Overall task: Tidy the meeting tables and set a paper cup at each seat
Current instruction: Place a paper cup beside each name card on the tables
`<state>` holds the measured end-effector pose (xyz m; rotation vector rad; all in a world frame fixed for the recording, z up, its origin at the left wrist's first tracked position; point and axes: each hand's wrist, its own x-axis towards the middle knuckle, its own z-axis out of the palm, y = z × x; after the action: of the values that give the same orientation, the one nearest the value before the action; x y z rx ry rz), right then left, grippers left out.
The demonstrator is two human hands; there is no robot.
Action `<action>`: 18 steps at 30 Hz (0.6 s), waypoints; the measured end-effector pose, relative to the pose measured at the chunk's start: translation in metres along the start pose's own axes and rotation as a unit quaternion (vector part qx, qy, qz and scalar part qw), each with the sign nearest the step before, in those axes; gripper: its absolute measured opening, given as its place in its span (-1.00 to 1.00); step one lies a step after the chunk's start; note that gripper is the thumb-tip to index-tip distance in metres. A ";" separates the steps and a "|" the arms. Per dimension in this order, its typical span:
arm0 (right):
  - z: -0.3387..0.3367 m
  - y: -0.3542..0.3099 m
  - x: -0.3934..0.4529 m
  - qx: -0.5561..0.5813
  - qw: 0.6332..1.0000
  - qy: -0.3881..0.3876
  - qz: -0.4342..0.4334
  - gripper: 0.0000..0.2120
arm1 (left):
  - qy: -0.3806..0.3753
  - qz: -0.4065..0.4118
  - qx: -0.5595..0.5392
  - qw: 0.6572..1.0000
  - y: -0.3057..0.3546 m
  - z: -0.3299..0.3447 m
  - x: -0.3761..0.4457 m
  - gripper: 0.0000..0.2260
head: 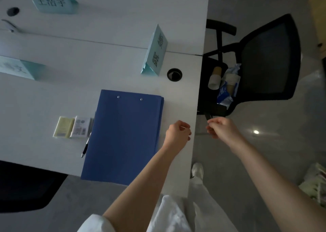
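Paper cups [215,79] lie stacked on the seat of a black mesh office chair [268,62] beside the table's right end, among blue-and-white wrappers [224,94]. My left hand [178,134] hovers over the white table [123,28] near its right edge, fingers curled with nothing visible in them. My right hand [221,129] is just off the table edge, below the chair seat, fingers pinched together; I cannot see anything held. A blue folder [123,136] lies on the table left of my left hand.
Three teal name cards stand on the table: one [156,52] near a round cable hole [174,74], one [53,1] at the far left, one [19,68] at the left edge. A pen [86,146], a yellow pad [63,126] and a small packet [80,128] lie beside the folder.
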<state>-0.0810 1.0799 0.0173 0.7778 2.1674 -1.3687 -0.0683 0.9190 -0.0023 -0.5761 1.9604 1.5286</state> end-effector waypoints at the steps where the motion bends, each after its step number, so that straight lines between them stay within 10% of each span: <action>1: -0.010 -0.008 0.019 -0.009 1.000 -0.013 -0.004 -0.82 | 0.004 0.000 0.001 1.000 0.009 0.011 0.015 -0.80; 18: -0.128 -0.064 0.428 -0.371 0.912 -0.143 -0.100 -0.85 | 0.100 -0.132 -0.082 0.983 0.085 0.203 0.321 -0.80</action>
<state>-0.4489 1.2678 -0.1641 0.0581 2.2970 -0.5742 -0.3246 1.1421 -0.1934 -1.0525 1.8217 1.5183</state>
